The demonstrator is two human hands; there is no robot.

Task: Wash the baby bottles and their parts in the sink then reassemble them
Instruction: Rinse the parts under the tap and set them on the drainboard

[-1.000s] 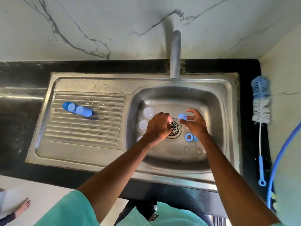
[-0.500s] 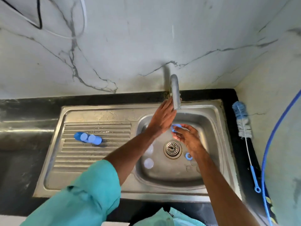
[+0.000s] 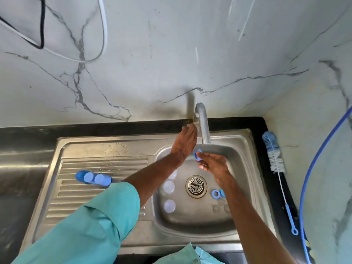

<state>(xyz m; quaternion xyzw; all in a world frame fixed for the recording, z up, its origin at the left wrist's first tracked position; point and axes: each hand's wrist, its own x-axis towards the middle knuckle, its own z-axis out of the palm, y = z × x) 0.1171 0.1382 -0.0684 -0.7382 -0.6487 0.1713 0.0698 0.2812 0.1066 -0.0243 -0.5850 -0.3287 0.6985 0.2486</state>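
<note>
A: What lies on the draining board (image 3: 66, 197)?
B: Three blue caps (image 3: 89, 177), packed in one row that runs left to right across the ribs.
A: And inside the basin (image 3: 242, 168)?
B: On its left are three clear bottles (image 3: 169, 186). They show end-on as pale rounds, long axes pointing up at the camera. Right of the drain (image 3: 196, 185) two loose rings (image 3: 215, 193) lie flat side by side. Near them are what look like three clear teats (image 3: 221, 202).
A: The hands?
B: The left hand (image 3: 185, 143) reaches to the foot of the tap (image 3: 203, 126), fingertips against it. I cannot tell whether they grip. The right hand (image 3: 213, 166) pinches one blue ring (image 3: 197, 154) just under the spout.
A: Further right?
B: One bottle brush (image 3: 274, 153) lies on the counter (image 3: 259, 122), bristles away and loop handle near. One blue hose (image 3: 301, 210) runs beside it.
</note>
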